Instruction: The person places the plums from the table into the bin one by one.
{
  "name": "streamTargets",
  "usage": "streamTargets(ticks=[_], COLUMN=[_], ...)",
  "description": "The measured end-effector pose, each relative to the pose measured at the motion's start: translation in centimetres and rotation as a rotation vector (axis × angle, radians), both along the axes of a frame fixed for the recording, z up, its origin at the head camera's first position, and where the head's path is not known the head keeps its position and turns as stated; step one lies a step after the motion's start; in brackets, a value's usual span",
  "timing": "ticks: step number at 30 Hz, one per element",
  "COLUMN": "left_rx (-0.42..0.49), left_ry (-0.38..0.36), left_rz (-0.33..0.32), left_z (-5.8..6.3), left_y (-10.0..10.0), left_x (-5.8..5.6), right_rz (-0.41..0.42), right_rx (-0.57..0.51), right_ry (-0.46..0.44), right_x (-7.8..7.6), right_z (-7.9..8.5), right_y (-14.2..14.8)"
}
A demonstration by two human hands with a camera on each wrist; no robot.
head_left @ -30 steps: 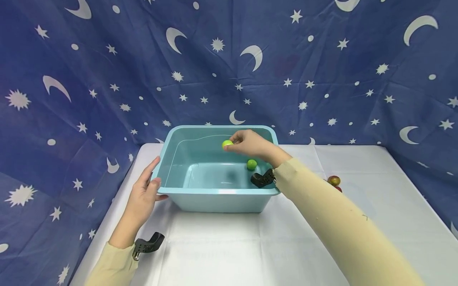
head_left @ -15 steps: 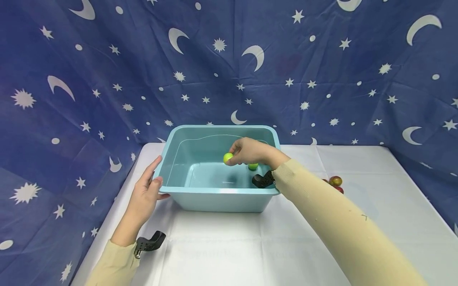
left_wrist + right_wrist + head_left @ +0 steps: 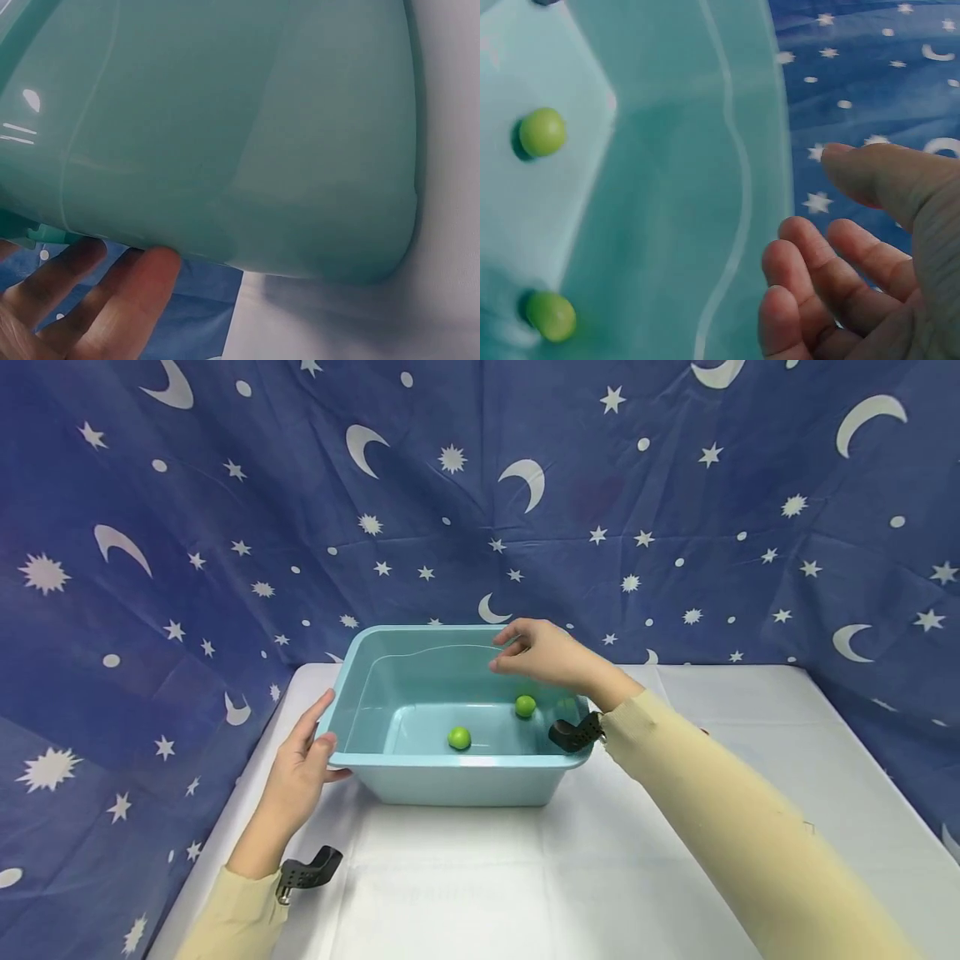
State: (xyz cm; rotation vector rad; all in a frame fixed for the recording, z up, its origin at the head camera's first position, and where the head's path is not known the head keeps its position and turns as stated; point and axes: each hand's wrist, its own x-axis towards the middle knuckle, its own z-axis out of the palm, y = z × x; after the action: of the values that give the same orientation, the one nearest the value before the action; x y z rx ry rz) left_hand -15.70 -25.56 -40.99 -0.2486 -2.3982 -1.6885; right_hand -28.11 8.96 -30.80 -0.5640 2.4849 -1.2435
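A light blue plastic tub [image 3: 450,781] stands on the white cloth. Two small, round green fruits lie apart on its floor: one green fruit [image 3: 459,738] near the front, another green fruit [image 3: 525,707] farther right. My left hand [image 3: 296,772] grips the tub's left rim at the front corner, its fingers against the outer wall in the left wrist view. Above the tub's right back part is my right hand [image 3: 543,653]. Its fingers are loosely bent with thumb and fingertips apart, and nothing is between them in the right wrist view.
The white-covered table [image 3: 450,893] extends in front and to the right. A blue curtain [image 3: 420,485] with moons and stars hangs close behind the tub and along both sides. A speck of red [image 3: 704,732] shows past the right sleeve, the rest hidden by the arm.
My right hand first lowered a green fruit into the tub, then let it go and rose back to the right. That fruit now lies on the tub floor. My left hand stayed put.
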Motion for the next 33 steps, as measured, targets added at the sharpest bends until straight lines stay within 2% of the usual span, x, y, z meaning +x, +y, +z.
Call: streamTargets(ticks=[6, 11, 22, 28, 33], left_rx=[-0.015, -0.030, -0.004, 0.000, 0.006], left_ry=[0.001, 0.000, 0.006, 0.007, 0.007], left_rz=[0.015, 0.026, 0.011, 0.014, 0.010], left_z=[0.2, 0.3, 0.3, 0.3, 0.1], left_y=[-0.2, -0.5, -0.3, 0.0, 0.3], left_x=[0.2, 0.4, 0.5, 0.4, 0.1], right_rz=[-0.050, -0.105, -0.212, -0.287, -0.386], right_rx=[-0.058, -0.051, -0.056, -0.008, 0.067], right_ry=[0.079, 0.125, 0.068, 0.073, 0.086], right_x=[1.2, 2.3, 4.9, 6.2, 6.5], right_z=[1.4, 0.8, -4.5, -7.3, -9.5], right_y=[3.7, 7.1, 14.2, 18.2, 21.3])
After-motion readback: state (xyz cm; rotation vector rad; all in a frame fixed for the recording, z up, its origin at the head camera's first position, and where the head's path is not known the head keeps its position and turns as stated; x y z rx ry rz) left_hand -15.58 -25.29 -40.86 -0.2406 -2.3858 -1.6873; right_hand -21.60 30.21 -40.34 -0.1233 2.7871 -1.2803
